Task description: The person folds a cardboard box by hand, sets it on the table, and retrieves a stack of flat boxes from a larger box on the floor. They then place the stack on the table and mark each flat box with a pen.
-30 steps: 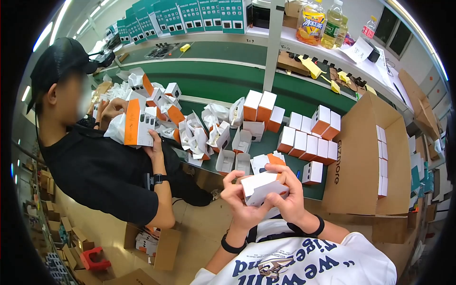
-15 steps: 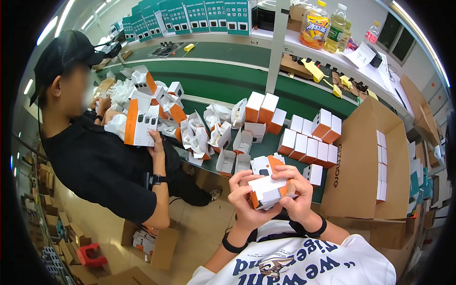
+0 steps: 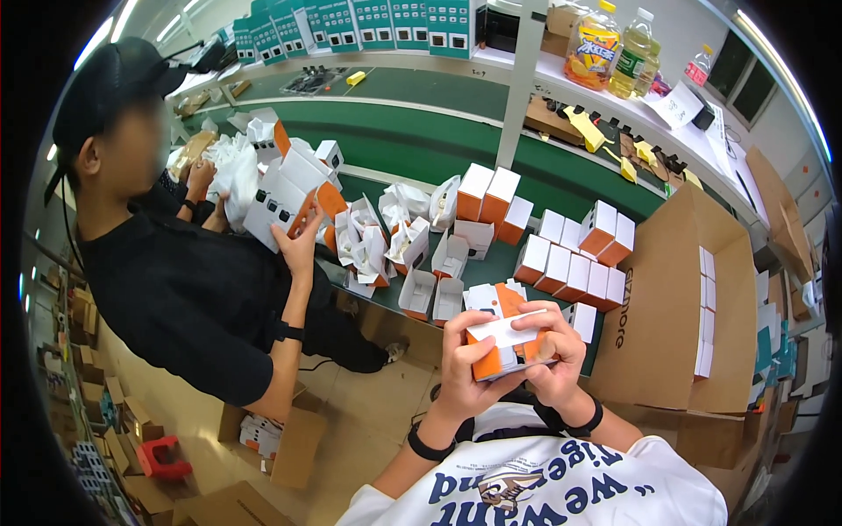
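Both my hands hold a small white and orange cardboard box (image 3: 507, 331) in front of my chest. My left hand (image 3: 463, 355) grips its left side, fingers curled over the top edge. On the right side, my right hand (image 3: 559, 358) has its fingers bent over the top and its thumb low at the front. A white and orange printed panel (image 3: 493, 299) shows just behind the box; whether it is part of the same box I cannot tell. Beyond it on the green bench (image 3: 377, 301) stand open-topped white boxes (image 3: 450, 255).
Closed white and orange boxes (image 3: 554, 267) stand in rows at the right of the bench, beside a large open carton (image 3: 653, 324). At left, a co-worker (image 3: 175, 289) holds an opened box (image 3: 285, 195). White-wrapped items in boxes (image 3: 364, 241) lie between us. Bottles (image 3: 592, 48) line the shelf.
My fingers have shifted on the box, and its top has tilted slightly. The co-worker's opened box has turned and tipped, with its flaps spread wider.
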The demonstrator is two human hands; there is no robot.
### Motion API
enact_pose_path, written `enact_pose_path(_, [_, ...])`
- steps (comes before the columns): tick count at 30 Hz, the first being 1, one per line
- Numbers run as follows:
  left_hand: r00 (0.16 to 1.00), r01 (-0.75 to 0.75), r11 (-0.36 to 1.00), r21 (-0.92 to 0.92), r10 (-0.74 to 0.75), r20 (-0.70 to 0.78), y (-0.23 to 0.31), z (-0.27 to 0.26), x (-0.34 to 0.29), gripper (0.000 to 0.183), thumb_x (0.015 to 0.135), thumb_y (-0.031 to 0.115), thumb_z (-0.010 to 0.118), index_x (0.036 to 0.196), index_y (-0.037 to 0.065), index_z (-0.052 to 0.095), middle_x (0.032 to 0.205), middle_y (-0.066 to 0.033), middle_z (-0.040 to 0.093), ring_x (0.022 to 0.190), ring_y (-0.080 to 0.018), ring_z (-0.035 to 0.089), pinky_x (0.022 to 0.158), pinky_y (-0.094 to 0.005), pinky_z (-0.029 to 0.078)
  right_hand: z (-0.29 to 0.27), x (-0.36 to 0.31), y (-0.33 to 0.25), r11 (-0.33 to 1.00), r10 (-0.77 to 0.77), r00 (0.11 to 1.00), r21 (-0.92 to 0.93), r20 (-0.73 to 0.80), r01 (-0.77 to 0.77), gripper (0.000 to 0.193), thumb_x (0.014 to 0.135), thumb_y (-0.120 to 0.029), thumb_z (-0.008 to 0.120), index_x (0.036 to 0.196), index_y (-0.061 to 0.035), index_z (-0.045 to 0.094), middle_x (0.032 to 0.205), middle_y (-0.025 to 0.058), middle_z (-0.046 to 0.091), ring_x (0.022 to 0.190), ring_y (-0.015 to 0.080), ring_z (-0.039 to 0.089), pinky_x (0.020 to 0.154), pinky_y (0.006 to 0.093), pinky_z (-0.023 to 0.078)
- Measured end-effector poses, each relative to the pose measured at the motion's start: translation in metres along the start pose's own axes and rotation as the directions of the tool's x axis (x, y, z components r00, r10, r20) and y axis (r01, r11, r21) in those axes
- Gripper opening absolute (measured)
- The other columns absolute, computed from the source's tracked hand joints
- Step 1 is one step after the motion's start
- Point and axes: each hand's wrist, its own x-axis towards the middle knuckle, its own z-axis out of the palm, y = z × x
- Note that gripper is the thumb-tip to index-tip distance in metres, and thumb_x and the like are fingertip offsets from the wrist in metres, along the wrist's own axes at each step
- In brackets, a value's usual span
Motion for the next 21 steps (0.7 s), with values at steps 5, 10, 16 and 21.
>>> enact_pose_path(5, [0.999, 0.009, 0.999, 0.038, -0.010, 0.045, 0.010, -0.001, 0.008, 0.067, 0.074, 0.022, 0.093, 0.125, 0.015, 0.049, 0.136, -0.0219, 0.047, 0.120, -0.0390, 0.055, 0.099, -0.0497, 0.048, -0.005, 0.001, -0.002, 1.000, 0.001, 1.000, -0.003, 0.031, -0.001, 0.054, 0.083, -0.039, 0.081, 0.061, -0.0073, 0.043, 0.112, 0.0153, 0.073, 0.118, 0.0365, 0.060, 0.100, 0.0477, 0.046])
enact_pose_path(10, [0.999, 0.028, 0.995, 0.098, -0.032, 0.036, 0.006, 0.007, 0.008, 0.067, 0.074, 0.022, 0.093, 0.124, 0.015, 0.049, 0.135, -0.0219, 0.047, 0.121, -0.0395, 0.054, 0.099, -0.0493, 0.049, 0.001, 0.003, 0.000, 0.996, 0.090, 0.995, 0.014, -0.030, -0.090, 0.053, 0.086, -0.037, 0.079, 0.063, -0.0070, 0.041, 0.113, 0.0164, 0.072, 0.119, 0.0356, 0.060, 0.100, 0.0469, 0.045])
enact_pose_path(16, [0.992, -0.077, 0.992, 0.095, 0.086, -0.091, -0.002, 0.007, 0.004, 0.060, 0.074, 0.021, 0.093, 0.115, 0.015, 0.050, 0.132, -0.0196, 0.050, 0.120, -0.0382, 0.056, 0.096, -0.0464, 0.051, -0.001, 0.003, 0.004, 0.992, 0.109, 0.992, 0.076, -0.060, -0.104, 0.051, 0.088, -0.035, 0.077, 0.064, -0.0067, 0.041, 0.115, 0.0178, 0.071, 0.118, 0.0343, 0.060, 0.101, 0.0462, 0.045])
enact_pose_path(21, [0.987, -0.094, 0.975, 0.202, 0.118, -0.110, 0.005, 0.005, 0.006, 0.056, 0.066, 0.018, 0.096, 0.103, 0.014, 0.054, 0.124, -0.0162, 0.055, 0.109, -0.0362, 0.064, 0.089, -0.0468, 0.055, 0.002, 0.009, -0.002, 1.000, 0.023, 0.999, 0.015, 0.036, -0.023, 0.041, 0.087, -0.030, 0.077, 0.071, -0.0066, 0.047, 0.121, 0.0206, 0.068, 0.119, 0.0340, 0.060, 0.100, 0.0448, 0.045])
